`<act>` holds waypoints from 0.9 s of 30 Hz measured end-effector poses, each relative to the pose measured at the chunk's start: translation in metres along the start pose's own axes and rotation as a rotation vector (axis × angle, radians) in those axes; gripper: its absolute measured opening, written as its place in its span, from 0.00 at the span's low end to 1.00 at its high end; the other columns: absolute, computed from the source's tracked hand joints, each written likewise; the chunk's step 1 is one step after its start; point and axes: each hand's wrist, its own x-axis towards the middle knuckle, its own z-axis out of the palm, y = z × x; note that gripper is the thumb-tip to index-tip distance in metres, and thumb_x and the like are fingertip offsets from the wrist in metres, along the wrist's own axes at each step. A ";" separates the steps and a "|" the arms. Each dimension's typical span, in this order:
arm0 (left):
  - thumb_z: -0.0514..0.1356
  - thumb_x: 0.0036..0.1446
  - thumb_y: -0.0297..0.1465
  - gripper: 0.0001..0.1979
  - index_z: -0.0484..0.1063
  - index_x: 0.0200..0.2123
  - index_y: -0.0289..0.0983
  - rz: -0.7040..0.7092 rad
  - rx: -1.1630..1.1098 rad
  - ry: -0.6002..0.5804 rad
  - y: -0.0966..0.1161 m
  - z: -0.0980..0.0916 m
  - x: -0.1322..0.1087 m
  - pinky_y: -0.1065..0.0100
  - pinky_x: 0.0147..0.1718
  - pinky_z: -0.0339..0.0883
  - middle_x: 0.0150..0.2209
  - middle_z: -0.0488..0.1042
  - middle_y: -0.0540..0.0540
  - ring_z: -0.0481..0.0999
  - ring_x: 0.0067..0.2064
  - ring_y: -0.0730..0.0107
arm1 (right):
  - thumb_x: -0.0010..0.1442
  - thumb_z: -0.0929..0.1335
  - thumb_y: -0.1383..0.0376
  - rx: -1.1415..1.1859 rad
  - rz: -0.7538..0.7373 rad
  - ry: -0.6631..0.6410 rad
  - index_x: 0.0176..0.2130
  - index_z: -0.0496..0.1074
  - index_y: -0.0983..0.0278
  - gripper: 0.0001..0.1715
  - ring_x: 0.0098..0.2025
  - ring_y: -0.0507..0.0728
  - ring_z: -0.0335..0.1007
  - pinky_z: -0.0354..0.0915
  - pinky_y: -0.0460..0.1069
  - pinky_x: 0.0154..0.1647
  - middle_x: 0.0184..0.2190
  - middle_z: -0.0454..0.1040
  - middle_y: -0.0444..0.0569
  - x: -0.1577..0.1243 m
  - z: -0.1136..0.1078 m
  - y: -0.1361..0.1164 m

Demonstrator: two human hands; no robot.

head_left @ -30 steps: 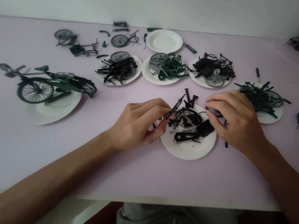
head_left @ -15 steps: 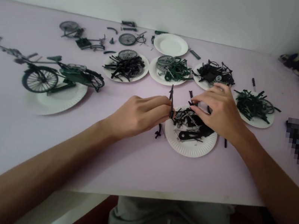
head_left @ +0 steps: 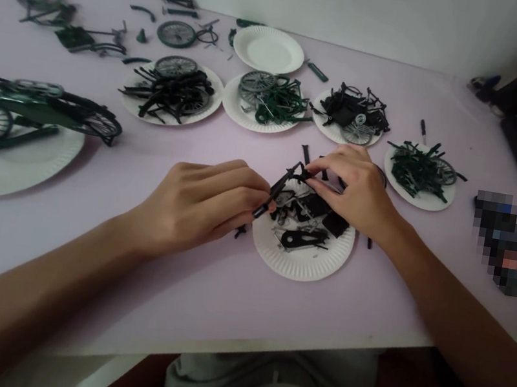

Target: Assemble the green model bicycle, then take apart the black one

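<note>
My left hand (head_left: 198,200) is closed in a pinch on a thin black rod-shaped part (head_left: 277,190), beside the left rim of a white paper plate (head_left: 299,262). The plate holds several small black and metal model bicycle parts. My right hand (head_left: 362,190) hovers over the plate's far side, its fingertips pinched on a small black piece (head_left: 301,173) that meets the top of the rod. A tiny black bit (head_left: 239,232) lies on the table under my left hand.
Several more paper plates with black or green bicycle parts (head_left: 171,91) (head_left: 266,98) (head_left: 354,114) (head_left: 420,170) stand behind, plus an empty one (head_left: 267,49). A part-built green model bicycle (head_left: 30,112) rests on a plate at left. Loose wheels and frame parts (head_left: 75,34) lie at the back left.
The view has shifted right and down. My left hand tilted the rod from upright to slanted, and my right hand closed in on its upper end with a small black piece.
</note>
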 end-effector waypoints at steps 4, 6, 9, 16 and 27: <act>0.64 0.66 0.26 0.05 0.71 0.42 0.40 -0.058 0.012 0.067 0.003 0.001 0.005 0.70 0.23 0.65 0.36 0.80 0.46 0.79 0.31 0.69 | 0.66 0.71 0.69 -0.003 0.047 0.029 0.44 0.78 0.62 0.07 0.47 0.61 0.77 0.68 0.60 0.57 0.42 0.83 0.50 -0.002 0.004 -0.002; 0.64 0.66 0.26 0.05 0.70 0.41 0.40 -0.117 -0.003 0.092 0.006 0.002 0.007 0.72 0.21 0.64 0.36 0.79 0.47 0.76 0.28 0.73 | 0.66 0.70 0.71 0.004 0.077 0.080 0.45 0.77 0.62 0.08 0.45 0.60 0.78 0.69 0.60 0.57 0.41 0.83 0.50 -0.002 0.005 -0.004; 0.64 0.65 0.26 0.05 0.70 0.41 0.39 -0.381 -0.174 0.149 0.012 0.006 0.007 0.74 0.23 0.70 0.37 0.78 0.48 0.78 0.30 0.74 | 0.66 0.69 0.71 0.028 0.125 0.142 0.46 0.76 0.61 0.10 0.43 0.59 0.79 0.70 0.60 0.56 0.41 0.83 0.49 -0.001 0.004 -0.007; 0.64 0.66 0.30 0.05 0.70 0.37 0.37 -0.847 -0.822 0.256 0.016 0.010 0.011 0.69 0.25 0.80 0.31 0.73 0.49 0.81 0.27 0.69 | 0.64 0.67 0.73 0.073 0.197 0.278 0.52 0.72 0.61 0.18 0.43 0.57 0.78 0.74 0.56 0.51 0.41 0.80 0.48 -0.002 0.003 -0.014; 0.61 0.67 0.29 0.04 0.70 0.37 0.40 -0.927 -0.901 0.226 0.018 0.011 0.013 0.68 0.20 0.76 0.27 0.72 0.49 0.74 0.23 0.70 | 0.64 0.67 0.71 0.147 0.055 0.163 0.43 0.76 0.62 0.09 0.37 0.56 0.76 0.71 0.53 0.41 0.37 0.81 0.48 -0.004 0.004 -0.010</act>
